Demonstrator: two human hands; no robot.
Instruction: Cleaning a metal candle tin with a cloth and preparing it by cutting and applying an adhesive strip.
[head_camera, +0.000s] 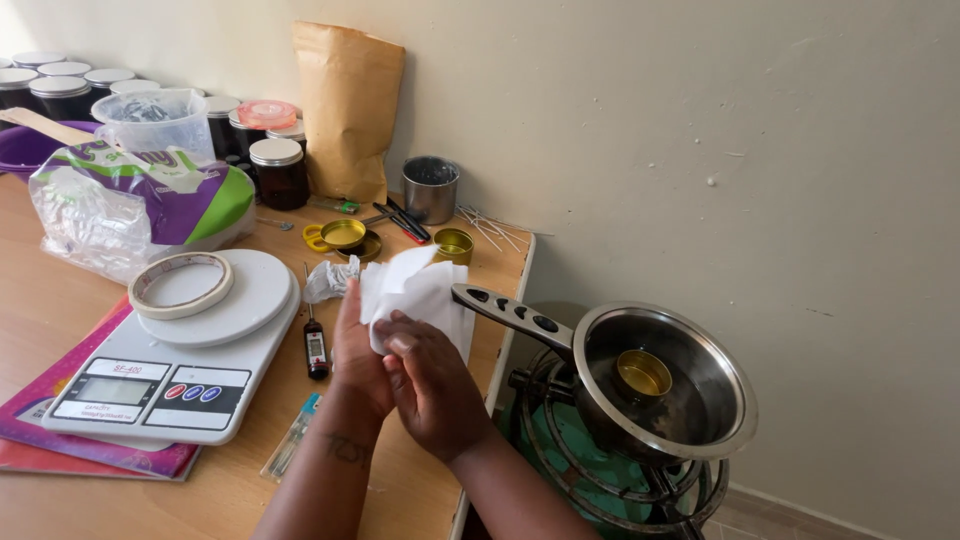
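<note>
Both hands, left hand (358, 352) and right hand (430, 385), pinch a crumpled white tissue (415, 292), seemingly wiping, between scale (170, 360) and saucepan (655, 385).

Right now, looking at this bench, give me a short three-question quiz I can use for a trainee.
1. True or false: both hands, left hand and right hand, are on the white tissue.
2. What sits inside the steel saucepan on the gas burner? A) a small gold tin B) a spoon C) a glass jar
3. Fill in: the roll of tape rests on the platform of the ____.

Key
1. True; the tissue is held between them above the table edge.
2. A; the small gold tin stands in the pan's middle.
3. digital kitchen scale.
</note>
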